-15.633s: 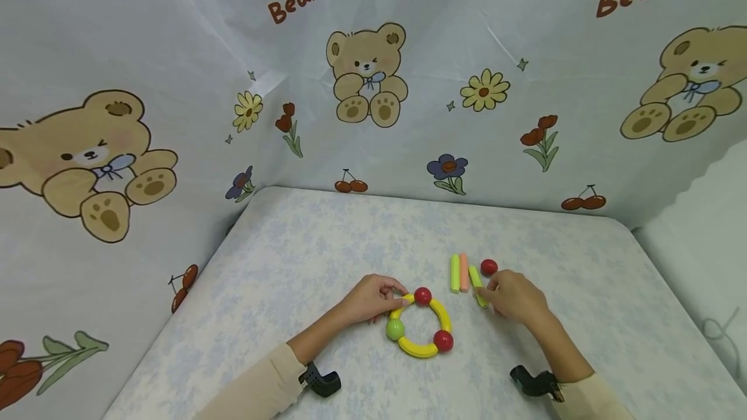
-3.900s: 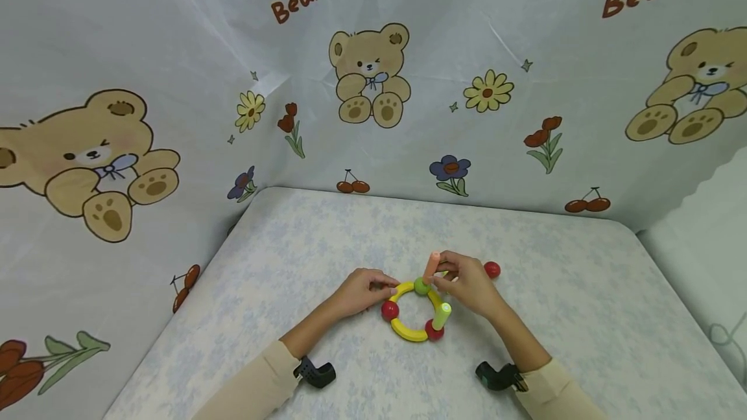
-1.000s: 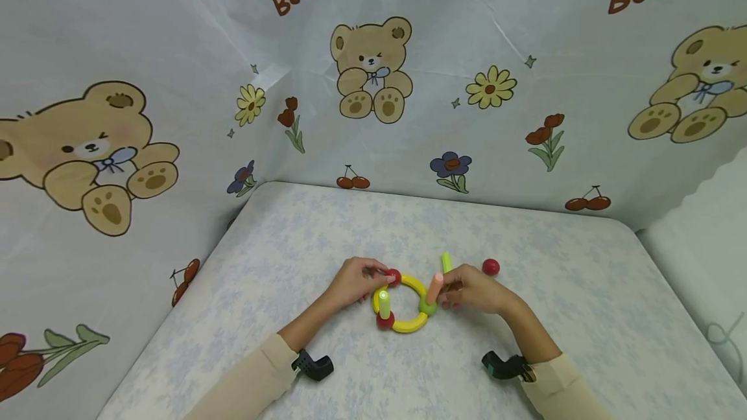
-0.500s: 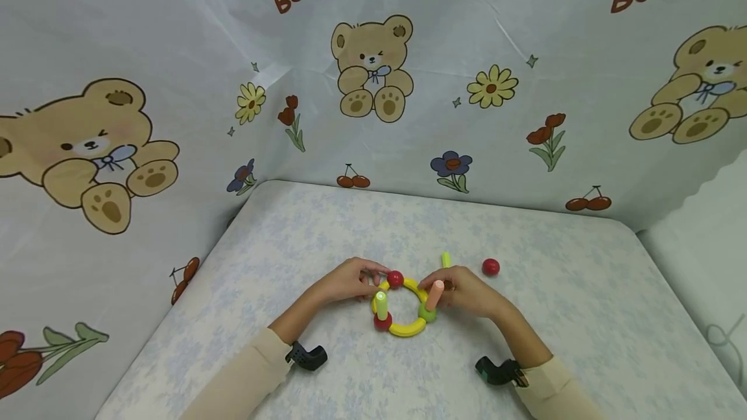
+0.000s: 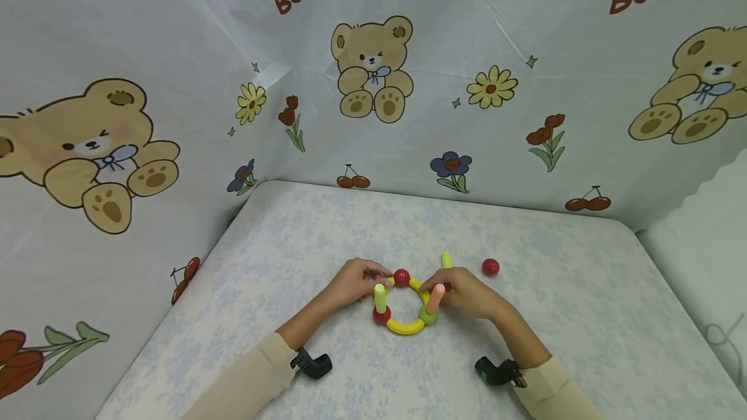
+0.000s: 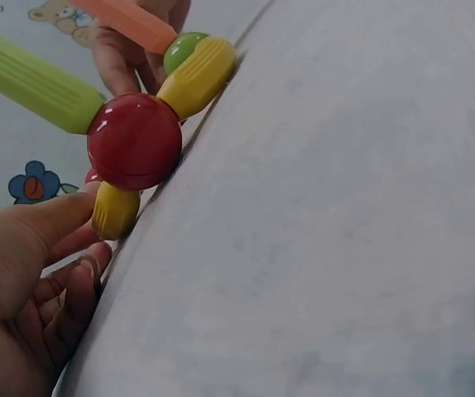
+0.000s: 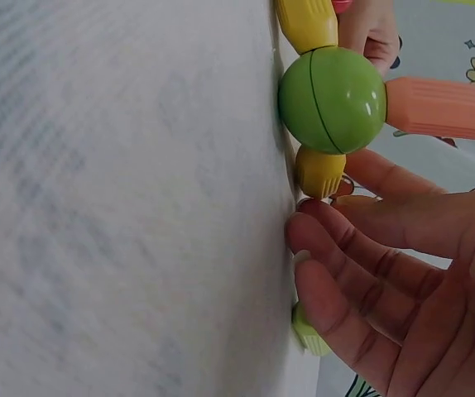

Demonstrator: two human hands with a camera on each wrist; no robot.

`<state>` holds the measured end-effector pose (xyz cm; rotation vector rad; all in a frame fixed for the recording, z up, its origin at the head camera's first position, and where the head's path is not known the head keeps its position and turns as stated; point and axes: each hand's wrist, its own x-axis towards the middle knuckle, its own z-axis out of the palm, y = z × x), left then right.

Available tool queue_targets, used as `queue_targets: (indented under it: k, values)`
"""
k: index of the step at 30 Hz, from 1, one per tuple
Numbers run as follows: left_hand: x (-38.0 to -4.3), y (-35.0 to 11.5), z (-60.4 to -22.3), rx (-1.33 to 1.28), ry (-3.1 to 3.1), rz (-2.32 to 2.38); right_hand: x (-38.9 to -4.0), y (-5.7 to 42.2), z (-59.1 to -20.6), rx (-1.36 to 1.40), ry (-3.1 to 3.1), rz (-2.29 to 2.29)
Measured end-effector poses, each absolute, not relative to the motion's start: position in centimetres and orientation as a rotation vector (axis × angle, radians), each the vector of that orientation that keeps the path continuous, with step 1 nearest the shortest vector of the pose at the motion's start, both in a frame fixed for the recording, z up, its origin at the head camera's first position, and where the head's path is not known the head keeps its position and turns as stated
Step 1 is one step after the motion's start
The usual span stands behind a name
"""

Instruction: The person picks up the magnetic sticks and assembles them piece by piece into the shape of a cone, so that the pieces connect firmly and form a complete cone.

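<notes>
A toy ring of yellow curved rods (image 5: 405, 327) joined by two red balls and a green ball (image 5: 428, 315) lies on the table. One red ball (image 5: 401, 277) is at its far side, the other red ball (image 5: 382, 315) at near left. A light green stick (image 5: 380, 298) rises from the near-left ball. From the green ball an orange stick (image 5: 436, 298) stands up, leaning slightly right. My left hand (image 5: 352, 282) pinches the left yellow rod between thumb and fingers. Opposite it, my right hand (image 5: 463, 290) pinches the right yellow rod (image 7: 320, 171), other fingers loosely bent.
Just behind my right hand lies a loose light green stick (image 5: 446, 260), partly hidden by the hand. A loose red ball (image 5: 491, 267) rests farther right. Bear-printed cloth (image 5: 373, 148) hangs behind the table's far edge.
Since the oldest frame, a green and an orange stick have come to stand on the ring's balls. The ring has turned, and my right hand has gone from the orange stick to the right rod.
</notes>
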<state>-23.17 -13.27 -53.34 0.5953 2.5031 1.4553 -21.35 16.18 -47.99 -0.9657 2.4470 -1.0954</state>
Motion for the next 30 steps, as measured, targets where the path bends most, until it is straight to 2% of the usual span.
queue_targets:
  k: [12, 24, 30]
  values:
    - [-23.8, -14.9, -52.8, 0.827, 2.376, 1.306, -21.2, 16.3, -47.2, -0.948, 2.456, -1.000]
    - [-23.4, -13.8, -53.2, 0.694, 2.486, 1.379, -21.5, 17.2, -46.9, -0.954, 2.374, -1.006]
    - [-23.5, -13.8, -53.4, 0.724, 2.507, 1.374, -21.4, 17.3, -46.8, -0.974, 2.336, -1.030]
